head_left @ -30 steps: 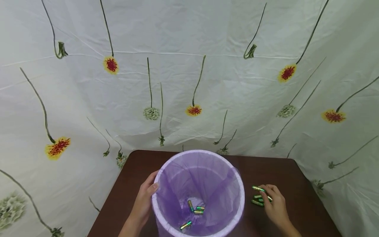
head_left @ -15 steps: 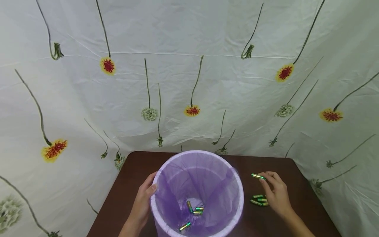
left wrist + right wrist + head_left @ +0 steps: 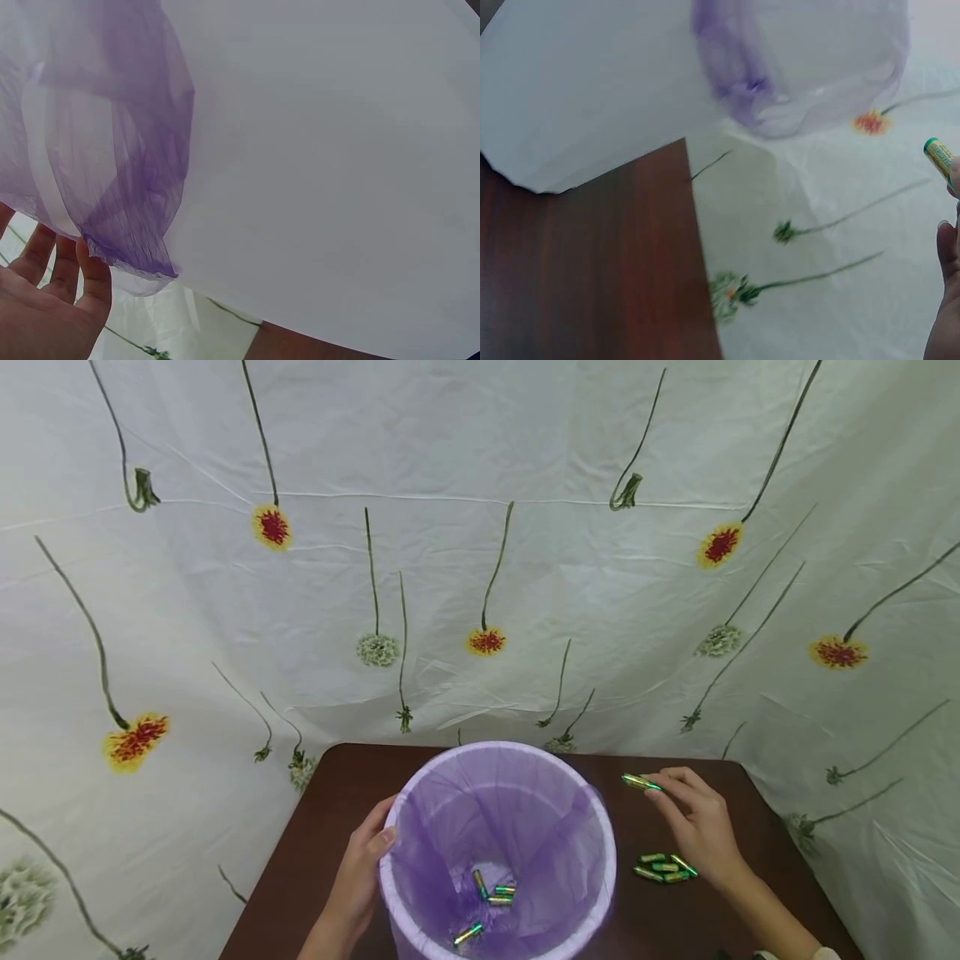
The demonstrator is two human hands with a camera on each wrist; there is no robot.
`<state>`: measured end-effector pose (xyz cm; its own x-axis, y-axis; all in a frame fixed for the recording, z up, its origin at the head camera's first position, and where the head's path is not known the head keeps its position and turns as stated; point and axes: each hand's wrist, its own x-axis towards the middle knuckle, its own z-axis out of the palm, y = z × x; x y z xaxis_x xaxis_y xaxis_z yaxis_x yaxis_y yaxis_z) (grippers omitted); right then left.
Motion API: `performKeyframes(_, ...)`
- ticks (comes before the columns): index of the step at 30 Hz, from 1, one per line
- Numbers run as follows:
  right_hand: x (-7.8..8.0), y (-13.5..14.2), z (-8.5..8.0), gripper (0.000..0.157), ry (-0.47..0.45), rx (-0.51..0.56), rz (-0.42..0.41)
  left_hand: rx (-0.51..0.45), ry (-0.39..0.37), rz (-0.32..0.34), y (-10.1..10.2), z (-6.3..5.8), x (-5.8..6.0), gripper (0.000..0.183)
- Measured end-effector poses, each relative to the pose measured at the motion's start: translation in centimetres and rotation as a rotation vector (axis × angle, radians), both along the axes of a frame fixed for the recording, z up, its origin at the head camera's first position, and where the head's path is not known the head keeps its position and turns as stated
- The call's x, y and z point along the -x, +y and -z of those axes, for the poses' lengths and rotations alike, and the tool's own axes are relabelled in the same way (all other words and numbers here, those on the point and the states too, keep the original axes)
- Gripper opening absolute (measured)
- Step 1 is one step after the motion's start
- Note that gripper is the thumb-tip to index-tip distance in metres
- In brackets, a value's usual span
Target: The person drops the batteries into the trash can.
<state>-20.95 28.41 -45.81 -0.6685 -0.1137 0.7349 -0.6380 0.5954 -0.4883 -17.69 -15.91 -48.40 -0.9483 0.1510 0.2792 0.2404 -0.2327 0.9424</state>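
Note:
A white bin lined with a purple plastic bag stands at the front of the table. My left hand grips its left rim, thumb over the edge; in the left wrist view the fingers meet the bag's folded-over part. Between thumb and fingertips my right hand pinches a green-and-gold battery, raised to the right of the bin. The right wrist view catches that battery at its right edge. Several like batteries lie on the bin's bottom. More loose batteries lie below my right hand.
The dark brown table has its far edge behind the bin. A pale curtain printed with flowers hangs behind and on both sides.
My right hand has lifted one battery from the small pile and carried it up and left towards the bin. The left hand keeps its hold on the rim.

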Motion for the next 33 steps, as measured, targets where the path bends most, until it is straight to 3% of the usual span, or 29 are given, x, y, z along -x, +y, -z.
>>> performKeyframes(7, 1.3, -1.8, -2.7, 0.031, -0.055, 0.032, -0.090, 0.005, -0.001, 0.001, -0.2, 0.0, -0.1, 0.044)
performKeyframes(17, 2.4, -5.3, -6.8, 0.028, -0.094, -0.032, -0.248, 0.012, -0.006, 0.006, -0.4, 0.0, -0.1, 0.044)
performKeyframes(25, 4.0, -7.9, -7.6, 0.028, -0.041, -0.050, -0.407, 0.020, -0.024, 0.005, -0.5, -0.1, -0.1, 0.045)
performKeyframes(33, 4.5, -9.7, -8.5, 0.025, -0.066, -0.094, -0.458, 0.005, -0.008, 0.052, -0.4, -0.1, 0.1, 0.044)
